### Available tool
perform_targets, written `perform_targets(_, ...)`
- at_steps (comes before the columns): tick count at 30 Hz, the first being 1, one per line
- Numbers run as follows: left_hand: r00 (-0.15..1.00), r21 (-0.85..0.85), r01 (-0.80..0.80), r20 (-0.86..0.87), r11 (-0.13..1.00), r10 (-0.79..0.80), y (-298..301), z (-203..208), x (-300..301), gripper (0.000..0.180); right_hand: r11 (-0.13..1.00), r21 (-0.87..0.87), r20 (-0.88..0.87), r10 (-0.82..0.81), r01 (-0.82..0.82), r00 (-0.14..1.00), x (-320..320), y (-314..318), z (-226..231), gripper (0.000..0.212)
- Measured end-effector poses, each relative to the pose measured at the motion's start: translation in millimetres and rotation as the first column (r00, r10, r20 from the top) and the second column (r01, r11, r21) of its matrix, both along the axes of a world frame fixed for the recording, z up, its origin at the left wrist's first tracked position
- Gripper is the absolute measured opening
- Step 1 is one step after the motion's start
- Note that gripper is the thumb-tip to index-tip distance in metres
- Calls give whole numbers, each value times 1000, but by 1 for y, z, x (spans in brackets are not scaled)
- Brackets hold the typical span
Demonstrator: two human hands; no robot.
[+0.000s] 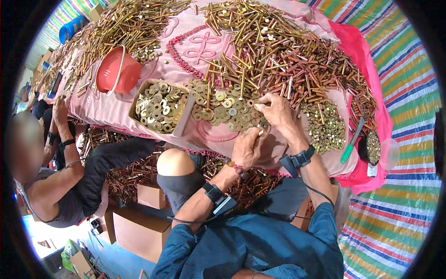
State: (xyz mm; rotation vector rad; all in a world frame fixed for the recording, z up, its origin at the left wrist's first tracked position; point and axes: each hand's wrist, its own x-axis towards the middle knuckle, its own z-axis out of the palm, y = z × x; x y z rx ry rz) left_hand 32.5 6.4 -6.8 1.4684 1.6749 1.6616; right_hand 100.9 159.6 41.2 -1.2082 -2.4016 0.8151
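My left hand [248, 148] is closed at the table's near edge, fingers curled in a pinch; whatever it holds is hidden. Just beyond it, my right hand [277, 113] pinches thumb and forefinger together at the right side of a loose pile of flat metal washers [232, 112]. Anything between those fingertips is too small to name. Several long bolts [242, 83] stand upright on their heads among the washers. To the left, more washers [162, 104] fill an open cardboard box [185, 115]. Small brass-coloured nuts [324, 128] lie heaped right of my right forearm.
Big heaps of metal rods or bolts [297, 60] cover the far side of the pink cloth [158, 74]. A red bucket [121, 70] stands left. At right lie a green-handled tool [352, 142] and a dark bowl of nuts [371, 146]. Another person [55, 186] sits at left; cardboard boxes [141, 232] stand below.
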Motion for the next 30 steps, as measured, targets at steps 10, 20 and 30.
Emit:
perform_targets(10, 1000, -64, -14, -12, 998, 13, 3, 2, -4, 12, 672, -705, -509, -258, -225, 821, 46, -41, 37, 22)
perform_targets(20, 997, -99, 33, 72, 995, -26, 2, 4, -2, 8, 817, -562, -469, -186, -130, 863, 43, -58, 34, 24)
perform_targets(30, 999, -121, -27, 33, 992, 31, 0, 1, -4, 27, 959, 127, 37, -260, 253, 965, 42, 6, 5, 36)
